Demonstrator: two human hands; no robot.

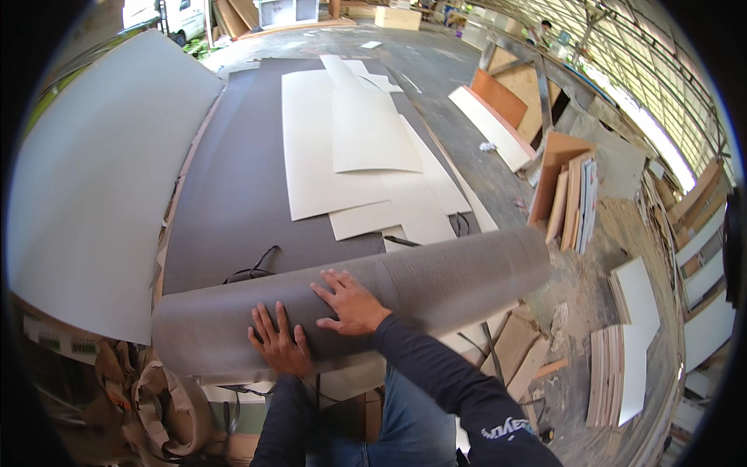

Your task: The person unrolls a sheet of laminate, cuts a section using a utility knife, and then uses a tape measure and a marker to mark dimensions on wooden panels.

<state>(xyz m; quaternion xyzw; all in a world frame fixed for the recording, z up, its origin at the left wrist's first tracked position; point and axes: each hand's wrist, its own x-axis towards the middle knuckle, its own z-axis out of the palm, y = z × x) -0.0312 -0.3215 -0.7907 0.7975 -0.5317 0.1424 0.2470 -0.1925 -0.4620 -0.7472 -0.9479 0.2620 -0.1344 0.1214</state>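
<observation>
Open grey sheeting [222,187] stretched past the edge of a grainy roll [459,268]. Your left hand [282,342] and right hand [350,305] lay splayed on that roll.

Workshop for wood or panel work, by its contents: stacked cut boards [632,373] stood on a grey, littered floor [440,74], with more timber pieces [696,191] piled along the right edge. A broad brown roll [459,268] and loose white sheets [373,136] occupied the middle. The building read as an open-sided shed, its roof [669,54] metal-framed, a white vehicle [189,17] visible outside.
</observation>
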